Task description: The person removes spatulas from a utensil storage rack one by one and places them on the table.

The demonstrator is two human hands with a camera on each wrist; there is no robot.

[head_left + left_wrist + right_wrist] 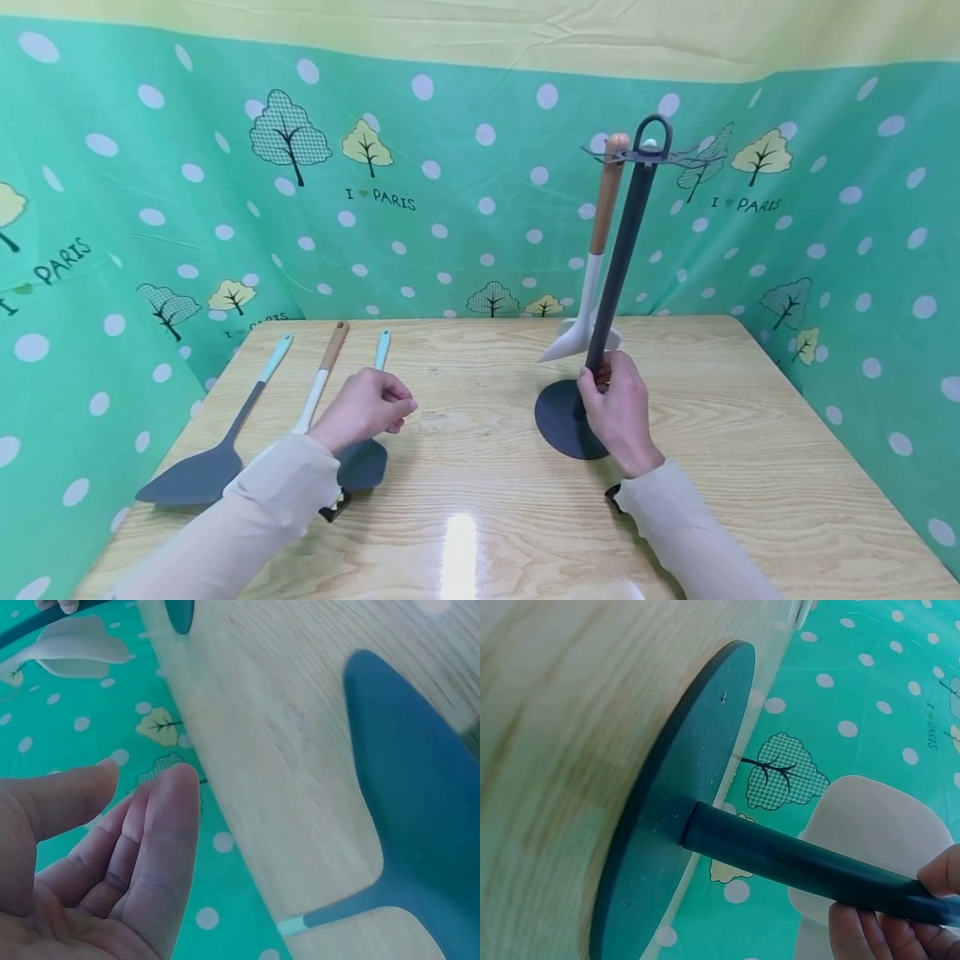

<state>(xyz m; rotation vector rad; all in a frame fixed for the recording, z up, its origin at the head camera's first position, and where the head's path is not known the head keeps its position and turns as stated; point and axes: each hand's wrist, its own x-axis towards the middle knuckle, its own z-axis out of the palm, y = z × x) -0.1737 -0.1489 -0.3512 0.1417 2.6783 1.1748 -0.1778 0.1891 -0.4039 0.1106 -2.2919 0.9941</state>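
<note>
My right hand [618, 408] grips the lower part of the black pole [622, 258] of a utensil stand, just above its round base [667, 802]. From the hook ring [682, 157] at the top hangs a utensil with a wooden handle [606, 208] and a white head [572, 342]; a second pale head shows partly behind the pole. My left hand [363, 404] hovers over the utensils at left, its thumb and fingers apart with nothing between them. Beneath it lies a dark-bladed turner [363, 465] with a turquoise handle, partly covered by the hand.
Left of that turner lies a white utensil with a wooden handle [330, 354], its head hidden by my sleeve. A larger dark turner [198, 475] with a turquoise handle lies at the table's left edge. A polka-dot curtain [480, 208] surrounds the wooden table [480, 467].
</note>
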